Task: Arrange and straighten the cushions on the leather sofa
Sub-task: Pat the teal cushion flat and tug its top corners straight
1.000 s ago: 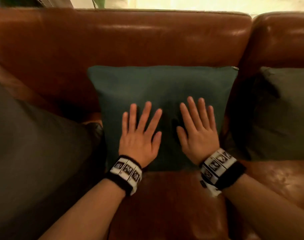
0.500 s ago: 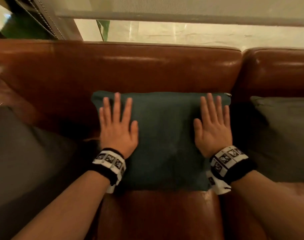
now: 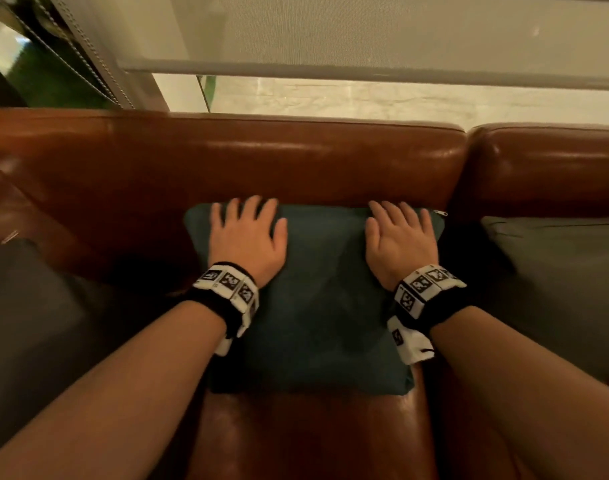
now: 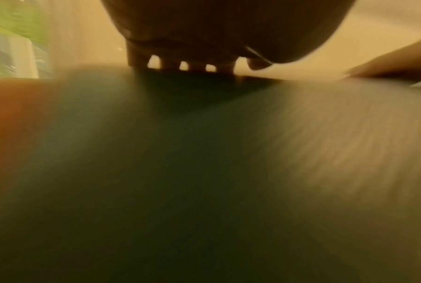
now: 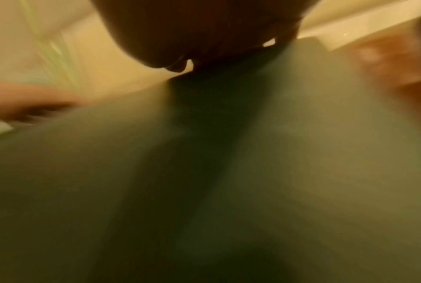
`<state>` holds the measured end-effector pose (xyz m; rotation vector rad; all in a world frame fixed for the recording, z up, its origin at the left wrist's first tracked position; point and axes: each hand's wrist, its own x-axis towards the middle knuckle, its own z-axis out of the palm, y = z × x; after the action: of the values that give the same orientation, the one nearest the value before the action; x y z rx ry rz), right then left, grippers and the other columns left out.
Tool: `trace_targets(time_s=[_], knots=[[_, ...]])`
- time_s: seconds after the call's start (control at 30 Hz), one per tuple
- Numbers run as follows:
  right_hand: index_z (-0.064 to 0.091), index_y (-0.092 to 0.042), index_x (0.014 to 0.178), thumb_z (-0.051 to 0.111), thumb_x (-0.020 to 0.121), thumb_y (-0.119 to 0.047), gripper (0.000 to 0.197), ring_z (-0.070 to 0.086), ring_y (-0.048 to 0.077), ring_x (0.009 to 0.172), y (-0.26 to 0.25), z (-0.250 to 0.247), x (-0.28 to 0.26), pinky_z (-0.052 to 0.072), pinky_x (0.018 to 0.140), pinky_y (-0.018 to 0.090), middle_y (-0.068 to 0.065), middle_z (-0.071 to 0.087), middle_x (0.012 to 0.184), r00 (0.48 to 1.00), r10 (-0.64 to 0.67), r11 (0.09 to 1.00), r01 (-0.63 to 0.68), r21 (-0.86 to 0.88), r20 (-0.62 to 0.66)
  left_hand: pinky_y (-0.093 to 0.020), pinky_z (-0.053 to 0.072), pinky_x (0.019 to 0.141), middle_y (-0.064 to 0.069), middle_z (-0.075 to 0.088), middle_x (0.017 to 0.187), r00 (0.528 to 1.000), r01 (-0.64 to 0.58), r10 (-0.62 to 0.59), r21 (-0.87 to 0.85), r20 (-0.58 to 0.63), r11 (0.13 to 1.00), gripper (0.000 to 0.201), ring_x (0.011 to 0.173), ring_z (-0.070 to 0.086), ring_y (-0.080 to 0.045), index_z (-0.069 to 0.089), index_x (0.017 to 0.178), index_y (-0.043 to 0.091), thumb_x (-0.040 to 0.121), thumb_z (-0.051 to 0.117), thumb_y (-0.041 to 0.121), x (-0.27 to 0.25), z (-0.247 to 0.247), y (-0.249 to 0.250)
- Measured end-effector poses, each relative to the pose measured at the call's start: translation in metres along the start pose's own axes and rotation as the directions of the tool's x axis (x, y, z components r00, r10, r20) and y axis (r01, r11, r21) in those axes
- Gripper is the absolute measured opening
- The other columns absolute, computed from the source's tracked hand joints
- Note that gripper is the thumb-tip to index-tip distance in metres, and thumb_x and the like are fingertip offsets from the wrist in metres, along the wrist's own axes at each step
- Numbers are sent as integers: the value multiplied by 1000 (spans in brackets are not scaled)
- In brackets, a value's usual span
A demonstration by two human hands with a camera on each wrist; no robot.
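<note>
Square teal fabric cushion against glossy leather sofa, left hand, right hand pressing flat, fingers spread.

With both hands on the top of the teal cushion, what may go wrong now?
1. The left hand and right hand press near the top edge of the teal cushion; uneven pushing may skew it.
2. Its right corner sits close to the grey cushion, so a sideways slide could disturb that one.
</note>
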<state>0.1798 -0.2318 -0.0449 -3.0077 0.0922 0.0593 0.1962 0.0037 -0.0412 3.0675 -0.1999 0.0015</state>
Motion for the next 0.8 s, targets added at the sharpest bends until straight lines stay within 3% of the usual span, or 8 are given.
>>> trace_targets(time_s=[0.13, 0.33, 0.4, 0.47, 0.57, 0.6, 0.7, 0.8], knots=[[22, -32, 153, 13, 102, -46, 54, 17, 19, 149, -32, 8, 2, 6, 121, 46, -6, 25, 161, 964, -231, 973, 230, 26, 133, -50, 21, 116, 8, 44, 150, 976, -176, 181, -53, 124, 983, 54, 139, 38, -24, 35, 146, 35, 97, 16, 47, 9, 8, 33], [33, -18, 150, 25, 104, -36, 51, 15, 27, 149, 55, -2, -13, 8, 121, 42, 8, 27, 160, 979, 200, 961, -187, 203, -44, -47, 14, 120, -6, 35, 156, 974, 225, -225, -120, 14, 967, 55, 146, 23, -33, 39, 147, 22, 99, 18, 41, -7, 6, -70], [36, -9, 148, 29, 105, -30, 49, 27, 31, 144, 67, -9, -14, 18, 118, 40, 15, 35, 155, 884, 466, 760, -389, 521, -21, -44, 21, 118, -19, 34, 154, 873, 481, -473, -379, 121, 791, 51, 143, 28, -38, 37, 146, 8, 103, 22, 30, -10, 7, -90], [45, -7, 143, 29, 105, -28, 47, 41, 35, 136, 69, -10, -9, 30, 112, 39, 17, 47, 146, 789, 587, 482, -520, 705, 181, -46, 40, 106, -29, 48, 140, 720, 683, -558, -565, 413, 463, 46, 129, 47, -43, 46, 134, -3, 99, 33, 24, -12, 10, -96], [54, -6, 135, 37, 102, -12, 37, 54, 38, 124, 72, -7, -1, 45, 97, 41, 20, 57, 134, 744, 565, 170, -529, 831, 357, -40, 55, 78, -10, 71, 94, 587, 686, -534, -724, 609, -72, 27, 99, 65, -37, 64, 101, 11, 93, 44, 28, -22, 4, -85], [52, -9, 137, 37, 100, -3, 40, 56, 37, 122, 75, -6, -1, 48, 94, 40, 19, 58, 134, 741, 535, 61, -513, 856, 406, -36, 55, 73, -4, 71, 84, 599, 640, -509, -752, 619, -161, 22, 90, 66, -33, 66, 98, 14, 95, 46, 23, -24, 1, -80], [49, -18, 142, 44, 99, -2, 46, 60, 32, 116, 83, 0, -5, 47, 101, 48, 14, 62, 130, 734, 431, -210, -484, 849, 525, -45, 52, 91, -5, 70, 111, 654, 594, -433, -776, 620, -215, 34, 102, 65, -27, 62, 127, 22, 98, 46, 11, -25, 1, -76], [53, -22, 138, 61, 95, -21, 44, 63, 32, 112, 77, -1, -5, 49, 100, 52, 11, 64, 128, 690, 477, -165, -538, 827, 544, -49, 50, 97, -3, 70, 114, 663, 597, -469, -790, 583, -138, 25, 106, 65, -28, 67, 114, 33, 95, 53, 23, -24, 7, -78]])
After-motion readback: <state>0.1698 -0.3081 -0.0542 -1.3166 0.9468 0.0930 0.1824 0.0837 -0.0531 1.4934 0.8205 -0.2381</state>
